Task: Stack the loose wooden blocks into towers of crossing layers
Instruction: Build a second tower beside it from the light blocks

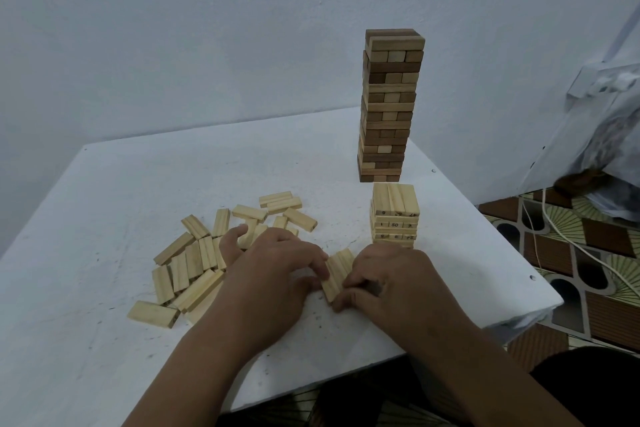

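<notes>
Several loose pale wooden blocks (194, 263) lie scattered on the white table (104, 204), left of centre. A short tower of pale numbered blocks (394, 215) stands just beyond my right hand. Farther back rises a tall tower of mixed brown and pale blocks (388, 107). Between my hands lies a small row of pale blocks (337, 272) side by side on the table. My left hand (277, 263) presses its fingers against the row's left side. My right hand (384, 277) pinches the row's right side with curled fingers.
The table's right edge (540, 284) runs close past the short tower. Beyond it a patterned floor (571, 253) carries white cables, and a plastic-covered bundle (609, 135) leans against the wall. The table's near edge is by my forearms.
</notes>
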Demonstrator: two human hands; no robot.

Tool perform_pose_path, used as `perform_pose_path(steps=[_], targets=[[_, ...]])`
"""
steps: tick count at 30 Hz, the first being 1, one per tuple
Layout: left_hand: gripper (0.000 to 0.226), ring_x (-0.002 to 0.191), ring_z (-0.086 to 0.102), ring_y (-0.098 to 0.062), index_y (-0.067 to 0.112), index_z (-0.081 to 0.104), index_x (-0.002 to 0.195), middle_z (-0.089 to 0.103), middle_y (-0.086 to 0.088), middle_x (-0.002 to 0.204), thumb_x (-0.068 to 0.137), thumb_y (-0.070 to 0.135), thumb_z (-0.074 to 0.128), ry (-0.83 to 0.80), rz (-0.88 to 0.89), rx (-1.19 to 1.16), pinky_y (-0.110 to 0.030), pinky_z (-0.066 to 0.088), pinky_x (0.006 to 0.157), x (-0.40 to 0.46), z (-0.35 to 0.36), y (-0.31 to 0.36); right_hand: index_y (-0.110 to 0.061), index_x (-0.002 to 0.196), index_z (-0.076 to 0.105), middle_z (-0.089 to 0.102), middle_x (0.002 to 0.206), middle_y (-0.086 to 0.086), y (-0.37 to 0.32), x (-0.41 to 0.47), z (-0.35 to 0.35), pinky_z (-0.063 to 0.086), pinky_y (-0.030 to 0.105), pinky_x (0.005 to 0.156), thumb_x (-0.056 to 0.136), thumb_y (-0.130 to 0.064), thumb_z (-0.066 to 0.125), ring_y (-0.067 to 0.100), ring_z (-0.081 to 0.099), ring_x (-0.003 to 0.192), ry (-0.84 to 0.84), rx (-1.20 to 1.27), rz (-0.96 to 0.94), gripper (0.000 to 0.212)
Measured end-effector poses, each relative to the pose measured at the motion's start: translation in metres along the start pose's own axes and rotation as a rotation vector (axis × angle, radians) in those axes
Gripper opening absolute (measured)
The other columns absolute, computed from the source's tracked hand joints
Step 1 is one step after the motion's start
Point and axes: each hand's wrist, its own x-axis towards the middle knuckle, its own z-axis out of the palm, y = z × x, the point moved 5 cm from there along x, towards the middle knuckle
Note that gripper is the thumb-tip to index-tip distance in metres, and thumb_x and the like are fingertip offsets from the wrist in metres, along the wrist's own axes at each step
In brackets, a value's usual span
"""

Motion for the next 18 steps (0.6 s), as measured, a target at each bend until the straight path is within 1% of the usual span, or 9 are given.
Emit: perform_pose_path(steps=[3, 5, 8, 11, 13, 16, 18], targets=[[0.017, 0.112, 0.049, 0.009, 0.042, 0.065, 0.08, 0.063, 0.036, 0.094, 0.084, 0.028, 0.073, 0.009, -0.008, -0.008, -0.04, -0.006, 0.112, 0.0002, -0.0006, 0.0002, -0.028, 0.069, 0.075, 0.061, 0.069, -0.015, 0.0012, 0.0012, 0.0036, 0.034, 0.009, 0.064, 0.075, -0.058, 0.055, -0.001, 0.046, 0.071, 0.016, -0.004, -0.004, 0.037], [0.017, 0.111, 0.049, 0.008, 0.042, 0.065, 0.08, 0.064, 0.035, 0.094, 0.084, 0.027, 0.073, 0.016, -0.007, -0.014, -0.043, -0.004, 0.112, 0.0002, -0.0012, 0.0005, -0.028, 0.068, 0.074, 0.061, 0.069, -0.014, 0.0021, 0.0008, 0.0043, 0.032, 0.009, 0.064, 0.075, -0.055, 0.054, -0.002, 0.043, 0.073, 0.032, 0.007, -0.004, 0.034], [0.019, 0.111, 0.05, 0.008, 0.041, 0.066, 0.081, 0.064, 0.036, 0.095, 0.084, 0.024, 0.073, 0.028, -0.002, -0.017, -0.046, -0.002, 0.113, 0.0003, -0.0016, 0.0008, -0.029, 0.068, 0.075, 0.062, 0.071, -0.014, 0.0028, 0.0015, 0.0054, 0.034, 0.012, 0.065, 0.075, -0.055, 0.054, -0.002, 0.045, 0.074, 0.023, 0.025, 0.003, 0.034], [0.023, 0.109, 0.051, 0.006, 0.041, 0.065, 0.083, 0.066, 0.031, 0.095, 0.082, 0.02, 0.074, 0.034, 0.011, -0.021, -0.052, 0.003, 0.113, -0.0003, -0.001, -0.0004, -0.029, 0.07, 0.075, 0.062, 0.073, -0.014, 0.0051, 0.0032, 0.0054, 0.038, 0.015, 0.066, 0.074, -0.056, 0.053, -0.002, 0.046, 0.074, 0.007, 0.042, 0.014, 0.036], [0.023, 0.108, 0.052, 0.005, 0.04, 0.065, 0.083, 0.066, 0.031, 0.095, 0.081, 0.02, 0.075, 0.037, 0.015, -0.027, -0.055, 0.005, 0.112, -0.0007, -0.0016, -0.0003, -0.028, 0.071, 0.076, 0.063, 0.074, -0.014, 0.0053, 0.0036, 0.0051, 0.036, 0.013, 0.066, 0.075, -0.056, 0.052, -0.002, 0.045, 0.075, 0.0, 0.034, 0.01, 0.037], [0.021, 0.109, 0.05, 0.007, 0.041, 0.065, 0.082, 0.065, 0.033, 0.095, 0.082, 0.022, 0.074, 0.042, 0.007, -0.013, -0.051, 0.001, 0.112, 0.0001, -0.0027, 0.0015, -0.028, 0.069, 0.076, 0.063, 0.073, -0.014, 0.0043, 0.0033, 0.004, 0.034, 0.011, 0.065, 0.075, -0.055, 0.052, -0.003, 0.044, 0.074, 0.007, 0.026, 0.0, 0.036], [0.02, 0.11, 0.049, 0.009, 0.041, 0.065, 0.082, 0.065, 0.034, 0.096, 0.083, 0.023, 0.073, 0.034, 0.002, -0.007, -0.049, 0.0, 0.113, 0.0008, -0.0023, 0.0017, -0.028, 0.07, 0.076, 0.064, 0.073, -0.013, 0.0046, 0.0031, 0.0039, 0.037, 0.014, 0.065, 0.076, -0.055, 0.053, -0.002, 0.045, 0.074, 0.007, 0.029, -0.003, 0.036]])
